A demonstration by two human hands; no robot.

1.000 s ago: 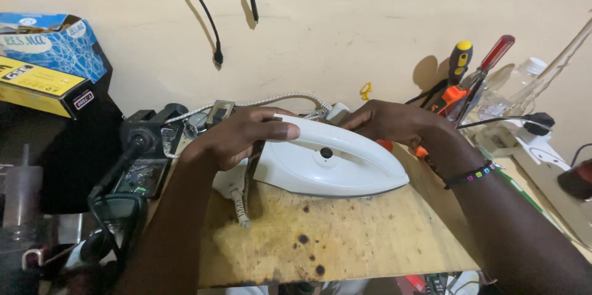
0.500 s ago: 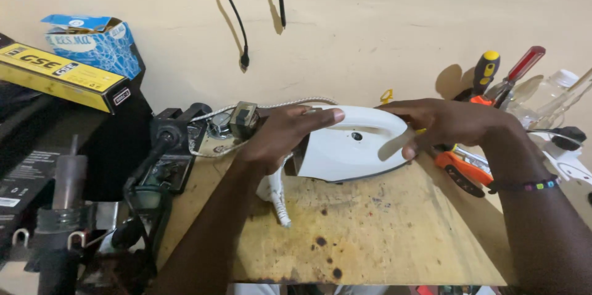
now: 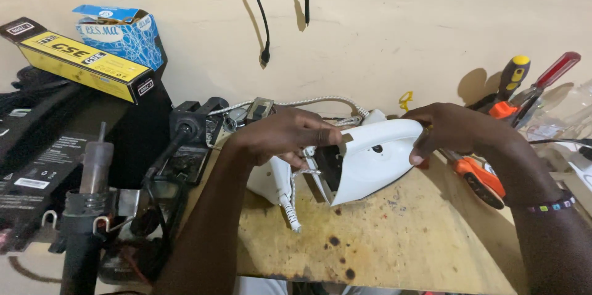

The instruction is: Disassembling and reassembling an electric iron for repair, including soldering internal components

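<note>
A white clothes iron [image 3: 370, 159] lies tilted on a stained, burn-marked wooden board [image 3: 394, 239], its open rear end turned toward the camera so that a dark cavity shows inside the shell. The left hand [image 3: 287, 137] rests over that rear end, fingers curled down on the top edge of the casing, closed on the iron rather than spread. The right hand [image 3: 459, 128] grips the far, pointed end of the iron from the other side, thumb pressed on the white shell and fingers wrapped behind it, so the iron sits between the two hands and is held at both ends. A braided white cord [image 3: 290, 208] hangs from under the left hand and trails down onto the board. Just beside the right hand lies an orange-handled tool [image 3: 478, 178], and behind it stand a yellow-and-black screwdriver [image 3: 515, 73] and a red-handled screwdriver [image 3: 555, 71]. At the left edge sit a yellow-and-black box [image 3: 86, 63] and a blue carton [image 3: 120, 36].
</note>
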